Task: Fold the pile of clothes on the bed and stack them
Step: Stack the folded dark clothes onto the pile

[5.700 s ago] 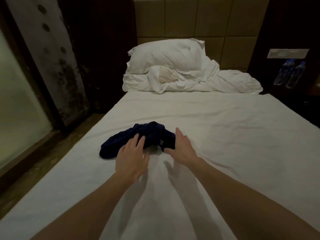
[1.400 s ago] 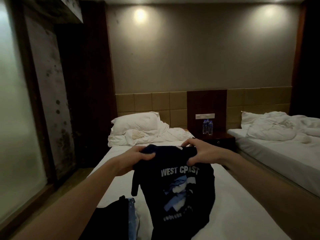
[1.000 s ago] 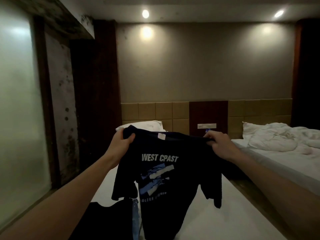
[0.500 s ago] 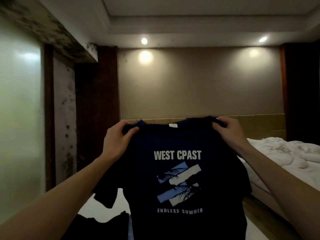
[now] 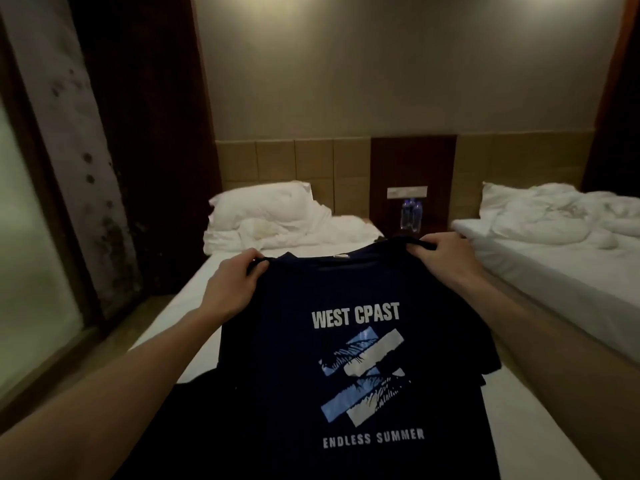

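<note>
Dim hotel room, two white beds: near bed [image 5: 180,327] centre frame, pillow [image 5: 263,206] at its head, second bed [image 5: 554,271] at right. Water bottles [image 5: 411,214] between them. T-shirt [image 5: 346,358] held up mid-frame, collar up, long axis vertical, print facing viewer. Left hand [image 5: 232,289] and right hand [image 5: 446,258] each pinch a shoulder, fingers curled.

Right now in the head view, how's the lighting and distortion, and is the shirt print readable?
Head view: dim, warm light pooled on the beige back wall; wide-angle bowing at the frame edges; the navy printed T-shirt reads clearly, "WEST CPAST", "ENDLESS SUMMER"; left hand and right hand sharp, lower left corner nearly black.
</note>
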The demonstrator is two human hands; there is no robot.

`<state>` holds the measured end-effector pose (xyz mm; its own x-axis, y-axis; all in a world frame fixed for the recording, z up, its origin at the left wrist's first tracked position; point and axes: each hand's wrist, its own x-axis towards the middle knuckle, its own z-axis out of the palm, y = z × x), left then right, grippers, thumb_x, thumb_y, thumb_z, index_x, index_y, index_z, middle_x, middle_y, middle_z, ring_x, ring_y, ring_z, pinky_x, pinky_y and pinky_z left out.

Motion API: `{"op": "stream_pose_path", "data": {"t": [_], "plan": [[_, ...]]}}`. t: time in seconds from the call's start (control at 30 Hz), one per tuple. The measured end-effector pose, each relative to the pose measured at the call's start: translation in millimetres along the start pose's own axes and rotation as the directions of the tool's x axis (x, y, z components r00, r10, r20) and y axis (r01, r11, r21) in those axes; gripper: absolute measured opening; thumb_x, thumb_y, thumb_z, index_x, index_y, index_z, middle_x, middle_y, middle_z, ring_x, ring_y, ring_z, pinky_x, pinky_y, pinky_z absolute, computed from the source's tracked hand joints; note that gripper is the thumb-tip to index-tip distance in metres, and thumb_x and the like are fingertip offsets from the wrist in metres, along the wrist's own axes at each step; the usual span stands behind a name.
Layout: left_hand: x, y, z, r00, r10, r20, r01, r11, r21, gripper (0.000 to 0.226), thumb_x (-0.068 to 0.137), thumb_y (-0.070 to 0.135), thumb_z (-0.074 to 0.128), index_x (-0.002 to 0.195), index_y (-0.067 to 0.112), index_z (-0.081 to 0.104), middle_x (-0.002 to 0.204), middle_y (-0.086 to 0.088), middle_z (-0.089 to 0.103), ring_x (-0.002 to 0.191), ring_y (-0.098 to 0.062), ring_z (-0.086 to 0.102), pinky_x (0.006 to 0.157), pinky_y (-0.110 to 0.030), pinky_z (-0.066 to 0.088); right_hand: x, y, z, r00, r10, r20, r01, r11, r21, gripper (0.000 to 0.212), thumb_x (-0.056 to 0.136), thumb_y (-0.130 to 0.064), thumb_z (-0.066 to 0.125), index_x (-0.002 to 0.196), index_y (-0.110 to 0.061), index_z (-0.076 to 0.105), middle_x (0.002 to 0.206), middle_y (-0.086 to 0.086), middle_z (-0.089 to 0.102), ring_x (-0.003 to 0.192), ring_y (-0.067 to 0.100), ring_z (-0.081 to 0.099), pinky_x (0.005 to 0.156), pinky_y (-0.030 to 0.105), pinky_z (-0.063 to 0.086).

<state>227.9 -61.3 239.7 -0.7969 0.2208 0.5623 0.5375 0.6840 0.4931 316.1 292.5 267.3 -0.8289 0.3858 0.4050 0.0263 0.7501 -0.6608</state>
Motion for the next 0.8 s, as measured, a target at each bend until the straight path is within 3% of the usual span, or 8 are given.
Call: {"op": "stream_pose_path", "data": {"t": [0.13, 0.27, 0.33, 0.5, 0.67, 0.8], "plan": [[29, -61, 87, 0.982, -0.179, 0.067, 0.181, 0.983, -0.039, 0.014, 0.095, 0.033, 0.063, 0.099, 0.021, 0.067, 0.095, 0.005, 0.067, 0.09, -0.014, 0.062, 0.082, -0.035, 0.051, 47, 51, 84, 0.996, 0.083, 0.042, -0.077, 0.988, -0.137, 0.028, 0.089, -0.059, 0.058, 0.087, -0.033, 0.068, 0.085, -0.006, 0.066, 0.084, 0.02, 0.061, 0.076, 0.038, 0.053], [53, -130, 181, 0.939, -0.31, 0.153, 0.317, 0.948, -0.026, 0.018, 0.093, 0.034, 0.066, 0.1, 0.018, 0.069, 0.1, 0.004, 0.069, 0.093, -0.015, 0.063, 0.087, -0.036, 0.052, 86, 112, 180, 0.983, 0.124, 0.133, -0.101, 0.981, -0.166, 0.034, 0.094, -0.044, 0.06, 0.07, -0.02, 0.063, 0.068, -0.005, 0.059, 0.07, 0.02, 0.059, 0.055, 0.03, 0.039], [58, -165, 233, 0.917, -0.346, 0.2, 0.35, 0.937, 0.014, 0.018, 0.094, 0.034, 0.065, 0.099, 0.017, 0.069, 0.099, 0.004, 0.069, 0.091, -0.015, 0.062, 0.082, -0.033, 0.05, 100, 150, 231, 0.97, 0.173, 0.169, -0.137, 0.969, -0.206, 0.035, 0.095, -0.04, 0.059, 0.065, -0.022, 0.058, 0.068, -0.005, 0.058, 0.064, 0.015, 0.056, 0.05, 0.027, 0.032], [46, -237, 345, 0.864, -0.401, 0.305, 0.378, 0.916, 0.135, 0.015, 0.095, 0.035, 0.063, 0.095, 0.021, 0.066, 0.096, 0.005, 0.066, 0.092, -0.017, 0.063, 0.073, -0.031, 0.044, 117, 244, 331, 0.932, 0.286, 0.223, -0.201, 0.919, -0.339, 0.032, 0.096, -0.036, 0.058, 0.067, -0.022, 0.057, 0.077, 0.003, 0.062, 0.066, 0.02, 0.054, 0.053, 0.029, 0.034], [32, -256, 372, 0.904, -0.348, 0.248, 0.288, 0.925, 0.248, 0.021, 0.098, 0.039, 0.057, 0.1, 0.02, 0.062, 0.103, 0.004, 0.063, 0.093, -0.019, 0.06, 0.073, -0.034, 0.042, 99, 281, 374, 0.958, 0.203, 0.201, -0.099, 0.896, -0.432, 0.032, 0.099, -0.04, 0.05, 0.082, -0.014, 0.057, 0.081, 0.004, 0.057, 0.075, 0.025, 0.053, 0.059, 0.033, 0.039], [27, -247, 352, 0.889, -0.381, 0.253, 0.312, 0.91, 0.274, 0.042, 0.093, 0.046, 0.061, 0.122, 0.016, 0.055, 0.118, 0.0, 0.058, 0.107, -0.021, 0.058, 0.08, -0.035, 0.046, 95, 274, 358, 0.967, 0.179, 0.184, -0.068, 0.87, -0.489, 0.041, 0.095, -0.052, 0.052, 0.098, -0.011, 0.056, 0.097, 0.009, 0.059, 0.092, 0.03, 0.053, 0.073, 0.04, 0.045]]}}
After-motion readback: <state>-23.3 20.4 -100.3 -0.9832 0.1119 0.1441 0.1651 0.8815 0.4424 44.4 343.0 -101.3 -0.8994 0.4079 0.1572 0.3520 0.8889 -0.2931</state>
